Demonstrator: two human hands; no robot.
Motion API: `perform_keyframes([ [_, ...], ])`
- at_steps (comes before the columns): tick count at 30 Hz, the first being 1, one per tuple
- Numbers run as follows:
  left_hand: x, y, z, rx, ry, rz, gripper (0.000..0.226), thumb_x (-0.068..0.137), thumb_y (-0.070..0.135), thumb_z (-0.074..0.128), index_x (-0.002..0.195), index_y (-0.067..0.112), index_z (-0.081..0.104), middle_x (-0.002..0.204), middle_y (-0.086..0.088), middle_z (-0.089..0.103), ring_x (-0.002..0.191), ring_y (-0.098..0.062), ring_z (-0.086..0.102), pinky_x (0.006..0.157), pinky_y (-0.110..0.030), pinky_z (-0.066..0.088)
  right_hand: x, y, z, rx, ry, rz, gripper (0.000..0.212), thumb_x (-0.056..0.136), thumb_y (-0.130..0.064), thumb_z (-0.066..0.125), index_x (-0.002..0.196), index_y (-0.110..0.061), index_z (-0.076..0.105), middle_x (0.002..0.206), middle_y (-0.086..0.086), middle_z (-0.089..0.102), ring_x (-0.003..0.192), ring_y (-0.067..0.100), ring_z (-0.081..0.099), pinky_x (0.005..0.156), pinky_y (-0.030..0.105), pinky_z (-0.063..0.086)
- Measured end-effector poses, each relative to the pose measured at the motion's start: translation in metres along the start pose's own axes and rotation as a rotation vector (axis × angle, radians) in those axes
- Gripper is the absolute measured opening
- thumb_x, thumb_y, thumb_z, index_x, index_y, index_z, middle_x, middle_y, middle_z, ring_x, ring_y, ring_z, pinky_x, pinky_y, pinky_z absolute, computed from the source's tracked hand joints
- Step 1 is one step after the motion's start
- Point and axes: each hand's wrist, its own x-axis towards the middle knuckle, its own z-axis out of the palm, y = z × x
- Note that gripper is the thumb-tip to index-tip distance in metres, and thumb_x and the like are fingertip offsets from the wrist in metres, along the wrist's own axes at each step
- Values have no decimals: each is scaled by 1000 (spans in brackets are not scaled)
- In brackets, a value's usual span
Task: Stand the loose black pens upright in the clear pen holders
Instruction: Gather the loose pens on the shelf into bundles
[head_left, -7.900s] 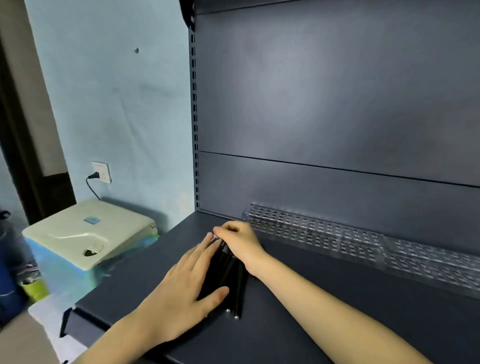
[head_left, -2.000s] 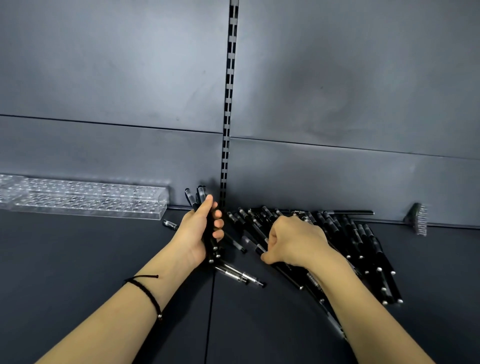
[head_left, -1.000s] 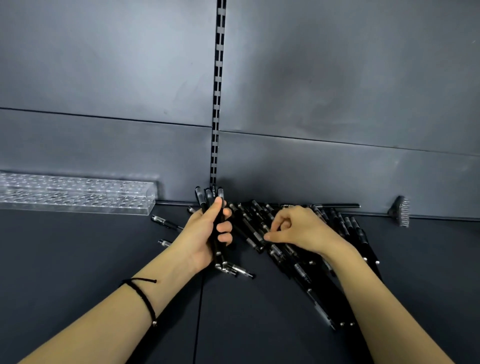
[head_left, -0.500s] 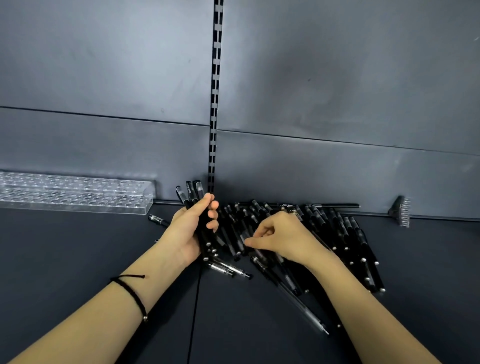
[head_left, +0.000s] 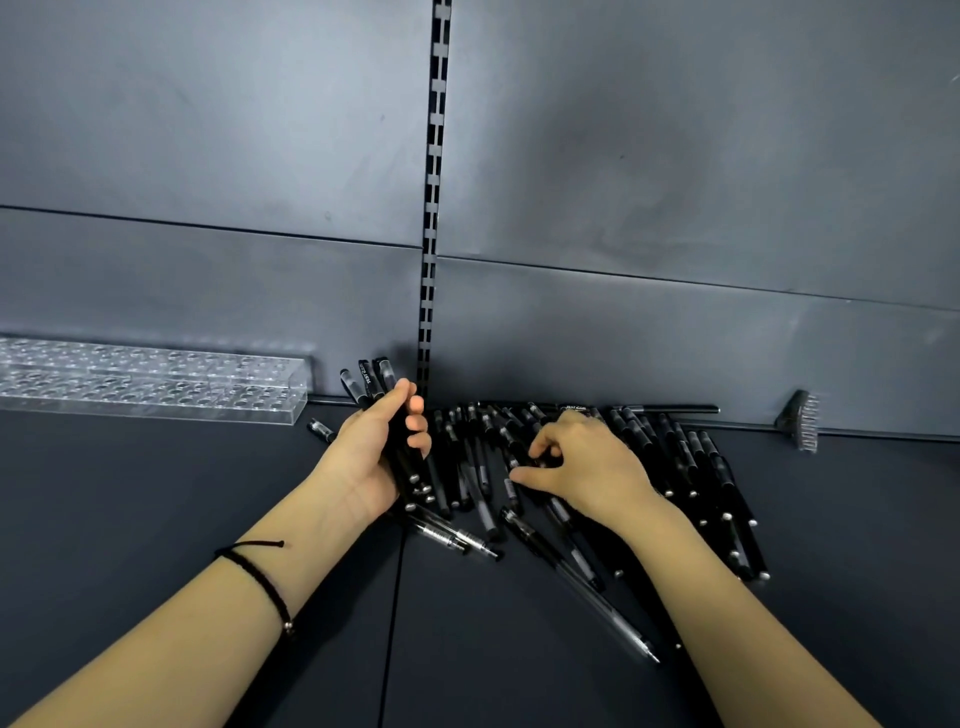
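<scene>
Left hand (head_left: 374, 447): fingers wrapped round a bundle of pens (head_left: 366, 382), held near upright, caps above the fist. Black cord bracelet (head_left: 260, 582) on that wrist.
Right hand (head_left: 587, 467): palm down on the pen pile (head_left: 691, 462), thumb and forefinger pinching a single pen (head_left: 535, 460).
Pile lies fanned along the shelf (head_left: 130, 493) back edge, centre to right. Two clear-barrelled pens (head_left: 457, 540) lie loose just in front of it.
Clear pen holder (head_left: 156, 384): back edge, left part, against the rear panel, no pens in the visible holes.
</scene>
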Motion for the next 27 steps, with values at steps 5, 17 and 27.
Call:
perform_keyframes([
  [5, -2, 1, 0, 27, 18, -2, 17, 95, 27, 59, 81, 16, 59, 63, 5, 56, 44, -5, 44, 38, -16, 38, 0, -1, 0, 98, -37, -46, 30, 86, -52, 64, 101, -26, 69, 93, -8, 50, 96, 10, 47, 85, 31, 46],
  [17, -6, -3, 5, 103, 12, 41, 19, 89, 39, 64, 88, 20, 61, 60, 5, 53, 42, -5, 40, 40, -17, 38, 2, 20, -20, 214, 14, 142, 13, 78, -33, 76, 70, -28, 68, 68, -10, 61, 61, 9, 55, 67, 32, 52],
  [27, -5, -4, 5, 126, 14, 21, 19, 87, 38, 66, 84, 21, 61, 57, 6, 51, 41, -5, 38, 37, -16, 34, 3, 24, -18, 84, -42, 200, 16, 80, -35, 75, 79, -32, 59, 80, -12, 59, 76, 11, 60, 70, 29, 49],
])
